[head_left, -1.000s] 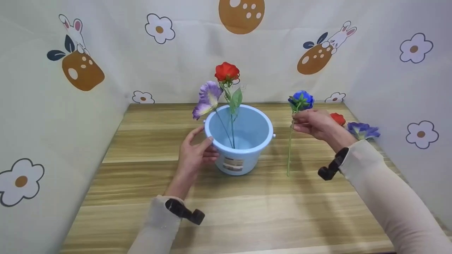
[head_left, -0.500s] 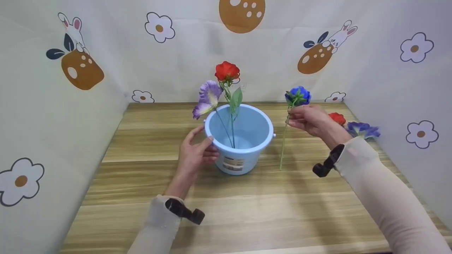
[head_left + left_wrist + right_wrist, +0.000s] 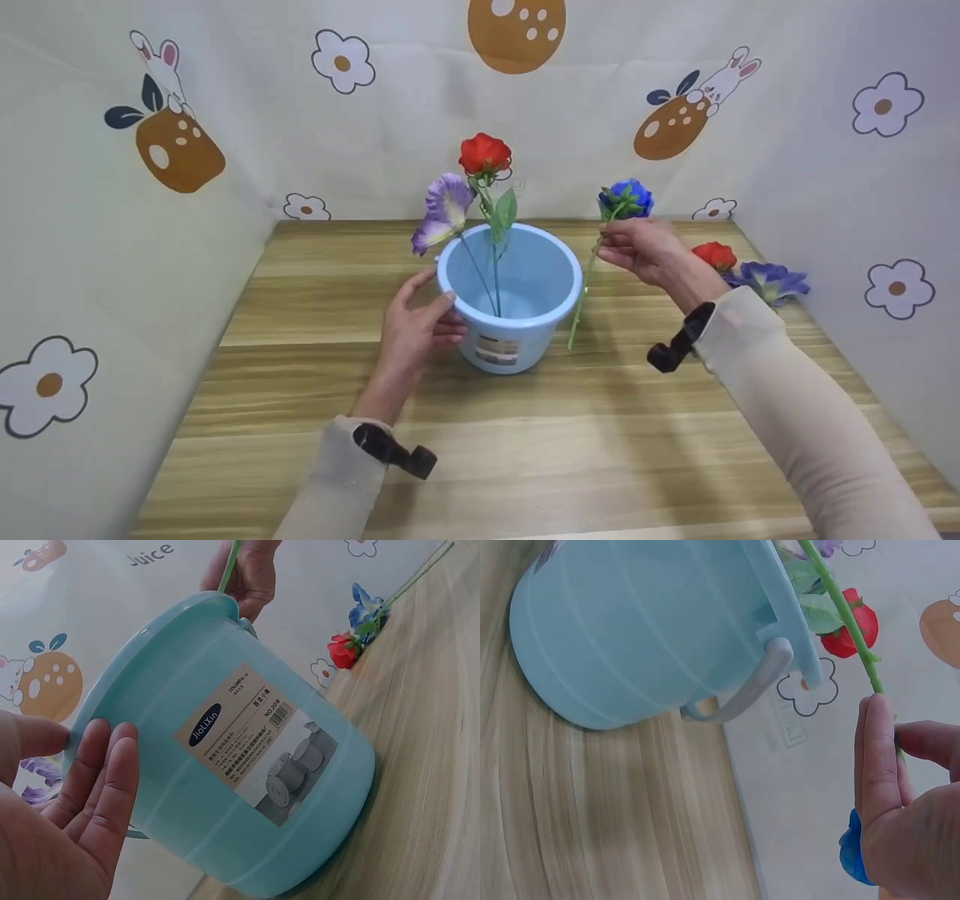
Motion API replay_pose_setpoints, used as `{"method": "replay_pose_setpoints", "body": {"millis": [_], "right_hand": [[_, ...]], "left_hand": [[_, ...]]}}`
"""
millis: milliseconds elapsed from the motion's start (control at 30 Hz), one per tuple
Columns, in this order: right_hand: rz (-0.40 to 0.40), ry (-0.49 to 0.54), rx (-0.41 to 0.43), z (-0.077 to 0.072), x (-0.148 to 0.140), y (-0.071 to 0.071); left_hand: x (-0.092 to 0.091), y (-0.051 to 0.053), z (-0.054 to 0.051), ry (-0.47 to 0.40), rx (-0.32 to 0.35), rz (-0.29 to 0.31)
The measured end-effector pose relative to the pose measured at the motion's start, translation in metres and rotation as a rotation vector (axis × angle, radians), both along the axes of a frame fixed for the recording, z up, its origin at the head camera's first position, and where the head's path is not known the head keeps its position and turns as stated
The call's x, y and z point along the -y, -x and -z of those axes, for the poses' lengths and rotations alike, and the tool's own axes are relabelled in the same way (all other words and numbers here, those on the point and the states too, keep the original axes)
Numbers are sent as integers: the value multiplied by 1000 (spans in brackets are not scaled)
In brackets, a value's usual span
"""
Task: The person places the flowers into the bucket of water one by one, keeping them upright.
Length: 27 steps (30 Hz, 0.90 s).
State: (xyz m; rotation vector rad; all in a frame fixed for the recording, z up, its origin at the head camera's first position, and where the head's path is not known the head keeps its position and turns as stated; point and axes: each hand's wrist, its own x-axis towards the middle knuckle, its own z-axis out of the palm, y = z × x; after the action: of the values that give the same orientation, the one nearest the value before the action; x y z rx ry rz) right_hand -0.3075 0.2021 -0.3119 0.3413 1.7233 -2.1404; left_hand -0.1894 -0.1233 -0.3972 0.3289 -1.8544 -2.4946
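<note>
A light blue bucket stands upright on the wooden table, holding a red rose and a purple flower that lean to its left and back. My left hand grips the bucket's left rim, thumb on the edge and fingers against the outer wall, also seen in the left wrist view. Right of the bucket, my right hand pinches the green stem of a blue rose just below its bloom. That stem slants down beside the bucket's right side, its lower end outside the bucket.
Another red rose and a blue-purple flower lie at the table's right side, partly behind my right wrist. Patterned cloth walls enclose the wooden table at the back and both sides.
My right hand has moved left and slightly up with the blue rose, and the stem now tilts more, its lower end nearer the bucket. My left hand has stayed on the rim.
</note>
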Motion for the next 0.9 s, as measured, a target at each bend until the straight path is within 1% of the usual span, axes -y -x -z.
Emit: {"method": "replay_pose_setpoints", "body": {"millis": [200,433,533,767,900], "right_hand": [[14,28,-2,2,10,2],[30,33,-5,2,18,4],[55,48,1,2,20,4],[140,93,-32,5,30,8],[188,97,-37,4,33,9]], "left_hand": [[1,0,1,-5,-3,4],[1,0,1,3,-25,12],[1,-1,1,-1,-26,8],[1,-1,2,-2,-38,15],[1,-1,1,0,-28,14]]}}
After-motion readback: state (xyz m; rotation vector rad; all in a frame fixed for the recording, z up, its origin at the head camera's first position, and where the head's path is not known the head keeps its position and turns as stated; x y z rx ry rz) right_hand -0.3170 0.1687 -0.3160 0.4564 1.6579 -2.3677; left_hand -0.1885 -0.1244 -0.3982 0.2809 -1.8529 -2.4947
